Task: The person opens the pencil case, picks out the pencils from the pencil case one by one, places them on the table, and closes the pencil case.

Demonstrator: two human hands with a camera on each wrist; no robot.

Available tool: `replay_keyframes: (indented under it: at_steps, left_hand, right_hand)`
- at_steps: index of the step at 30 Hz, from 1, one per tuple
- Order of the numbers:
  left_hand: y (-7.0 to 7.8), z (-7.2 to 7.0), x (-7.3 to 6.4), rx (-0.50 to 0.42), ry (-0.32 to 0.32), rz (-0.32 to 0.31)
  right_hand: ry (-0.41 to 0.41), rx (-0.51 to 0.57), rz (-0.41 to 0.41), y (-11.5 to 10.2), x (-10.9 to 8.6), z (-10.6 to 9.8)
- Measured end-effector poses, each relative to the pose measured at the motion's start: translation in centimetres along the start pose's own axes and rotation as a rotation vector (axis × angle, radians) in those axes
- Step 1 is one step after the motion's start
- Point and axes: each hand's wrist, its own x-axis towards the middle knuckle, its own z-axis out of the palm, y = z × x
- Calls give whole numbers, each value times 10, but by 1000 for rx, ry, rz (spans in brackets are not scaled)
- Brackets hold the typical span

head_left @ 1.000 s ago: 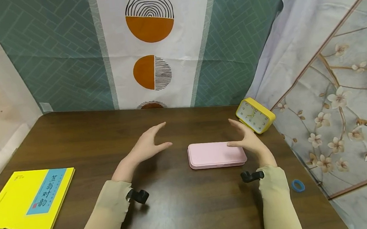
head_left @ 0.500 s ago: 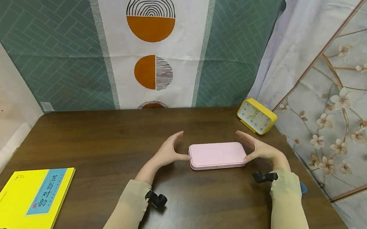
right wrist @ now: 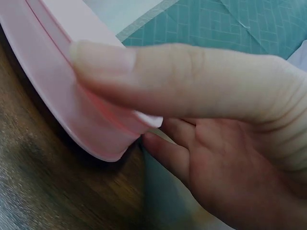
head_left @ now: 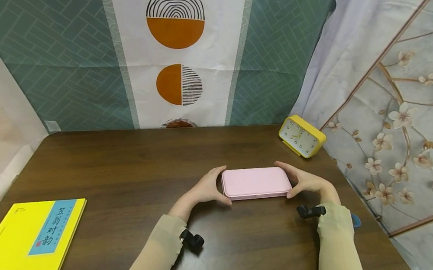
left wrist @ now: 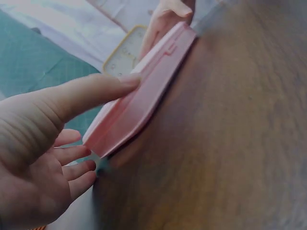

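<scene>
A closed pink pencil case (head_left: 256,182) lies flat on the brown table, its long side toward me. My left hand (head_left: 206,189) grips its left end, thumb at the front edge and fingers around the back corner. At the opposite end my right hand (head_left: 307,180) holds the case the same way. In the left wrist view the thumb (left wrist: 103,91) overlaps the front side of the case, and the fingertips reach its end. The right wrist view shows the other thumb (right wrist: 144,76) on the front side, with most fingers hidden behind the case.
A yellow alarm clock (head_left: 302,136) stands behind and right of the case. On the left lies a yellow book (head_left: 20,254) with a blue title strip. A blue ring (head_left: 355,220) is partly hidden behind the right sleeve. Curtains and patterned cloth border the table.
Both hands have come down to the pencil case from either side. The left moved right, the right moved slightly right and down, and their fingers closed around its ends. The case stays in place.
</scene>
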Motion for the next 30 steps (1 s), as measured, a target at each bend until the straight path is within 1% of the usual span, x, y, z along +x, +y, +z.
replay_keyframes:
  at_steps: [2, 4, 9, 13, 17, 21, 26, 30]
  left_hand:
    - [-1, 3, 0, 38, -12, 6]
    - [-1, 4, 1, 56, -13, 11]
    - [1, 6, 0, 73, 4, 16]
    - [3, 7, -1, 98, 26, 24]
    - [3, 8, -1, 105, 49, 24]
    - [3, 9, 0, 112, 55, 14]
    - [2, 9, 1, 123, 64, 23]
    - [1, 9, 1, 125, 72, 23]
  right_hand:
    - [-9, 0, -7, 0, 0, 1]
    - [-8, -4, -13, -1, 1, 1]
    - [19, -3, 12, -2, 1, 3]
    - [33, -14, 3, -1, 2, 4]
    - [39, -21, -16, -1, 2, 4]
    - [44, -16, -21, -1, 3, 4]
    - [46, -5, -25, -1, 4, 4]
    - [54, -26, -22, 0, 5, 4]
